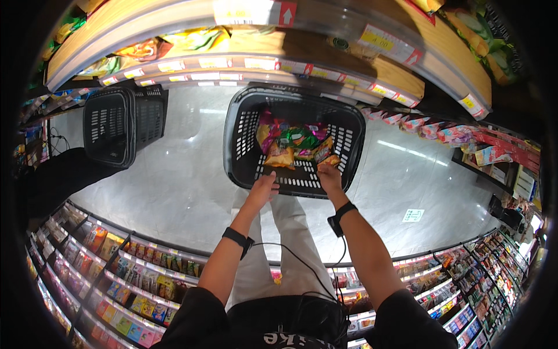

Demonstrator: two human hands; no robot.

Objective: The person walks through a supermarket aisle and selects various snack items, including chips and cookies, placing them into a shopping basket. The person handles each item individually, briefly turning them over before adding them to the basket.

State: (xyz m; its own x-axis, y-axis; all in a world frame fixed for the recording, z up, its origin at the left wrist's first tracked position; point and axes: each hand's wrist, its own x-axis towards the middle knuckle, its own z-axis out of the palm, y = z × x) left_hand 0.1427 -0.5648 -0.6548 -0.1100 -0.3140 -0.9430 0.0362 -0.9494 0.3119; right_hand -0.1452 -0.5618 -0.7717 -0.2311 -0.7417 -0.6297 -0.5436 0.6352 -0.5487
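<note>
A black plastic shopping basket stands before me with several snack bags inside. My right hand reaches over its near rim and pinches a small orange snack packet. Right behind that packet leans another brown-orange packet. My left hand is at the near rim with fingers apart, holding nothing. Beyond its fingertips, a yellow-orange snack bag lies on the basket floor. A shiny green bag occupies the middle, with purple bags partly under and beside it.
Wooden shelves with price tags overhang the basket's far side. To the left, a person's dark sleeve meets a second black basket. Snack racks run behind me. Hanging pink packets line the right. A black cable hangs between my wrists.
</note>
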